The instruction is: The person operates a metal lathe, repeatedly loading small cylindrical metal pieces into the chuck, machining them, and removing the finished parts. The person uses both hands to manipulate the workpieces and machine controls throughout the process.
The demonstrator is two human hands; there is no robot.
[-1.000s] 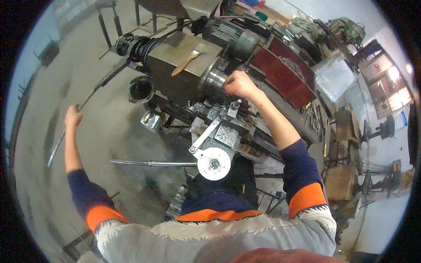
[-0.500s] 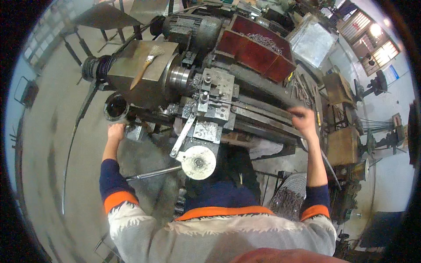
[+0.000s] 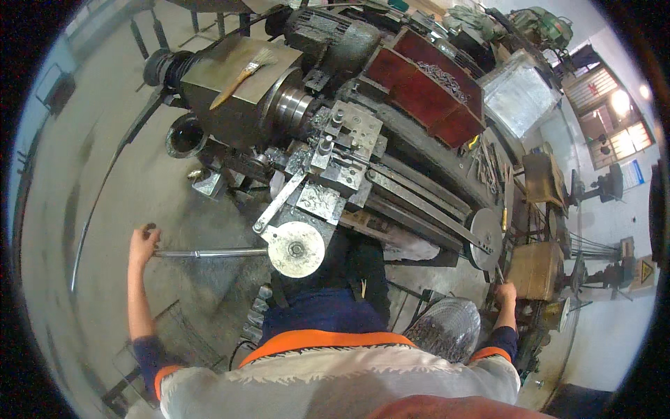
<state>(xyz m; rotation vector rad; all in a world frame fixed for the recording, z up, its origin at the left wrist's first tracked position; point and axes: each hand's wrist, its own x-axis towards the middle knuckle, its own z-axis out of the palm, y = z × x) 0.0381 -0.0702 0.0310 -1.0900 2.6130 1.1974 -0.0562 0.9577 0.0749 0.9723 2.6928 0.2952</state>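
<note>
A small metal lathe [image 3: 241, 133] stands before me. My left hand [image 3: 144, 243] is beside the outer end of a long metal lever [image 3: 209, 253], its fingers apart; whether they touch the lever is unclear. That lever runs to a round pale dial [image 3: 296, 249] on the carriage. On the right, my right hand [image 3: 507, 293] is closed round the handle [image 3: 500, 275] of a grey disc wheel [image 3: 486, 237] at the end of the bed. Between them, the tool post [image 3: 325, 148] with its clamp lever [image 3: 280, 202] sits near the shiny chuck [image 3: 293, 106].
A wooden-handled brush [image 3: 237, 82] lies on the headstock. Behind the bed stands a red metal box [image 3: 415, 91] with chips in it, beside a silvery box [image 3: 520, 94]. Hand tools [image 3: 488, 164] lie at the right. A mesh basket [image 3: 443, 328] of shavings stands near my right arm.
My left hand has moved from beside the headstock down and left to the lever's end. My right hand has come down from over the bed to the wheel's handle. The view has shifted.
</note>
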